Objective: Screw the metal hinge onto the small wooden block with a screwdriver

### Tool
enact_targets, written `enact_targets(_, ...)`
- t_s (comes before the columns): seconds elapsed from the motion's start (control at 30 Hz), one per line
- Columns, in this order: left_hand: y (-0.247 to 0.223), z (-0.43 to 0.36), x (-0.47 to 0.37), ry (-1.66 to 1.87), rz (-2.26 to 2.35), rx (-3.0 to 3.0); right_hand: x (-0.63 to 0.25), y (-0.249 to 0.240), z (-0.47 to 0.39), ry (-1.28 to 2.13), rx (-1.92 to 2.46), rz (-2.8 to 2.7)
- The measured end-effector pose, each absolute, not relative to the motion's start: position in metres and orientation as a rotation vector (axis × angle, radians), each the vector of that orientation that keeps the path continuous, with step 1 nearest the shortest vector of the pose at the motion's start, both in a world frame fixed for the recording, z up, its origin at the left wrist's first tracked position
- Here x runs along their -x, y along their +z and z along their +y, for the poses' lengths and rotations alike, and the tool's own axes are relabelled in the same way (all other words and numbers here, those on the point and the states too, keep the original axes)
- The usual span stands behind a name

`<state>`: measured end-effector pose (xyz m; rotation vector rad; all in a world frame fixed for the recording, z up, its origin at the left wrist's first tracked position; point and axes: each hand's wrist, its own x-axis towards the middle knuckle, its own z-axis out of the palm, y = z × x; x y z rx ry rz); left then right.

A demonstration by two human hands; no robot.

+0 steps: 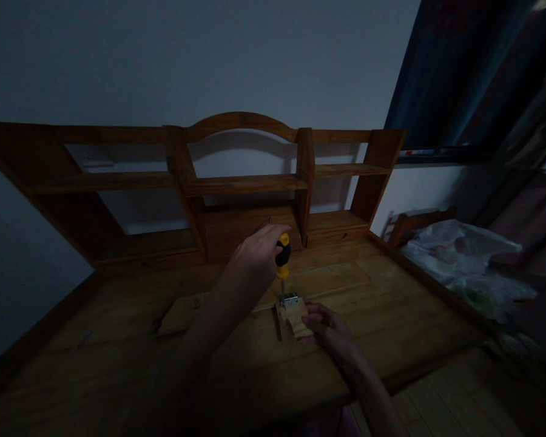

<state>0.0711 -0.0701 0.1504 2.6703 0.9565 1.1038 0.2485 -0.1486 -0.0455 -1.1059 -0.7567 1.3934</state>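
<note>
My left hand grips the black and yellow handle of a screwdriver, which stands upright. The screwdriver's tip meets a small metal hinge at the top edge of a small wooden block. On the block's right side, my right hand holds it with fingers and thumb. Beside the block's left edge a dark narrow strip shows on the wooden desk. The exact contact of tip and screw is too small and dim to tell.
A flat wooden piece lies left of the block, partly behind my left forearm. Behind rises a wooden shelf unit against the wall. Plastic bags sit beyond the desk's raised right edge. The room is dim.
</note>
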Motion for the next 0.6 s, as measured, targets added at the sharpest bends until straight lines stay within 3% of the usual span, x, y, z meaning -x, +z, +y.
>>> enact_targets(0.3,0.143,-0.062,-0.087,1.325,1.076,-2.475,-0.249,-0.050,-0.148,1.388,1.116,-0.777)
enact_targets(0.6,0.149,-0.064,-0.082,1.230,1.140,-2.556,-0.249,-0.047,-0.147,1.377,1.111,-0.769)
